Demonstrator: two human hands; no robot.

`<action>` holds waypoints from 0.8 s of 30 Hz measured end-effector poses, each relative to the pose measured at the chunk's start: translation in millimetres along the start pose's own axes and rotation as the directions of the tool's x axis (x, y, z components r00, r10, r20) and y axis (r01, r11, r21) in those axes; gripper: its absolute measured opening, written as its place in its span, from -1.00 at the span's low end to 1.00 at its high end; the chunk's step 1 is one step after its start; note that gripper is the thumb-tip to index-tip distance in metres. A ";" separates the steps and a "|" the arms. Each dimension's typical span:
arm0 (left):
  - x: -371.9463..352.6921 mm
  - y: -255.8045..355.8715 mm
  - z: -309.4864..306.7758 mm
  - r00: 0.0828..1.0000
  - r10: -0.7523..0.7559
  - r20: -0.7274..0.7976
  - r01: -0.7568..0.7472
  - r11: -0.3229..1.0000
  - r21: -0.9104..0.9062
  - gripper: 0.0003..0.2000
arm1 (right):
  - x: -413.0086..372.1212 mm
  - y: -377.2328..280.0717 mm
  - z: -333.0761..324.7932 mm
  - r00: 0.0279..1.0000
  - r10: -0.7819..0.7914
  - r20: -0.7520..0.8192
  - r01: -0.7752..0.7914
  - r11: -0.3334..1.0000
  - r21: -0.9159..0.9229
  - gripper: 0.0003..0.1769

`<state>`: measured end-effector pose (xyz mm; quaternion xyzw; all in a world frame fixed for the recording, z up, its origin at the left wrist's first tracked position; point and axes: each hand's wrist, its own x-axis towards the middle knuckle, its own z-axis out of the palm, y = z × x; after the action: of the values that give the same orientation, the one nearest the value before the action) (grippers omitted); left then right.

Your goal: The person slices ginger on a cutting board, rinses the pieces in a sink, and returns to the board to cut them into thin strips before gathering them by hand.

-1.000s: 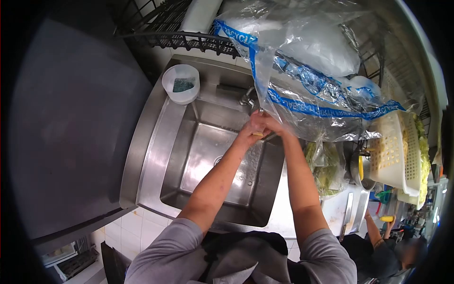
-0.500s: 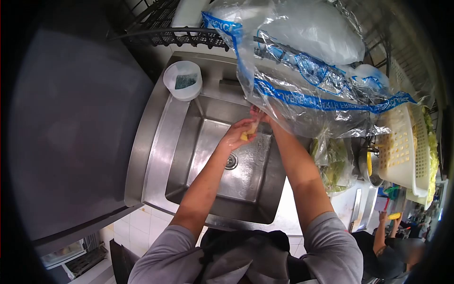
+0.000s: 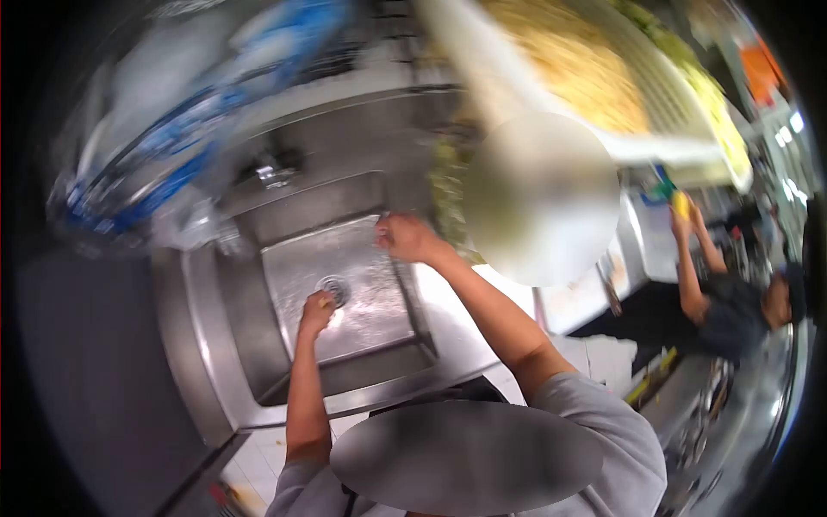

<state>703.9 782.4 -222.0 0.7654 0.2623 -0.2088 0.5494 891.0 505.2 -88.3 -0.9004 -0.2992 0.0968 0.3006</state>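
Observation:
My left hand (image 3: 317, 313) is closed over the metal sink (image 3: 362, 338), near the round drain (image 3: 332, 291). A bit of something yellow shows at its fingers, too small to name. Over the sink's right rim is my right hand (image 3: 403, 238), its fingers curled together; whether they hold anything is hidden by blur. The two hands are apart. Behind the sink a faucet (image 3: 274, 176) is visible.
A blurred clear plastic bag with blue print (image 3: 172, 164) hangs at the upper left. White baskets (image 3: 663, 148) of yellow and green food are at the upper right. On the right, a co-worker (image 3: 732, 302) holds something yellow (image 3: 681, 205).
The view has swung right, so the sink and bag sit further left. My hands, together before, have moved apart, the left towards me and the right towards the sink's right side.

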 end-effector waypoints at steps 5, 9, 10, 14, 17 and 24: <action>-51.1 66.9 82.3 0.951 0.285 0.116 -0.303 0.934 0.187 -0.78 | -211.5 107.0 -122.2 0.903 0.328 -0.277 -0.313 0.945 0.100 -0.80; -107.9 184.5 220.1 0.757 0.498 0.423 -0.543 0.840 -0.017 -0.75 | -369.9 209.6 -198.2 0.526 0.728 -0.440 -0.850 0.429 -0.306 -0.43; -117.5 204.6 259.1 0.753 0.463 0.468 -0.496 0.866 -0.058 -0.71 | -399.4 238.3 -201.2 0.494 0.739 -0.458 -0.867 0.377 -0.327 -0.33; -127.2 252.4 394.9 0.677 0.537 0.503 -0.622 0.783 0.001 -0.65 | -449.8 286.6 -212.0 0.620 0.703 -0.349 -0.784 0.566 -0.254 -0.30; -121.7 270.2 456.6 0.755 0.545 0.365 -0.587 0.810 0.004 -0.65 | -467.3 274.6 -225.8 0.697 0.643 -0.317 -0.699 0.709 -0.098 -0.30; -89.5 299.5 525.2 0.517 0.847 0.125 -0.814 0.442 0.376 -0.66 | -520.1 253.0 -205.8 0.662 0.615 -0.428 -0.432 0.780 0.453 -0.44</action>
<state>806.9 190.3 -110.9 0.8949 -0.1712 0.0711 0.4059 668.2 -66.8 -78.0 -0.8760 0.0961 -0.0389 0.4710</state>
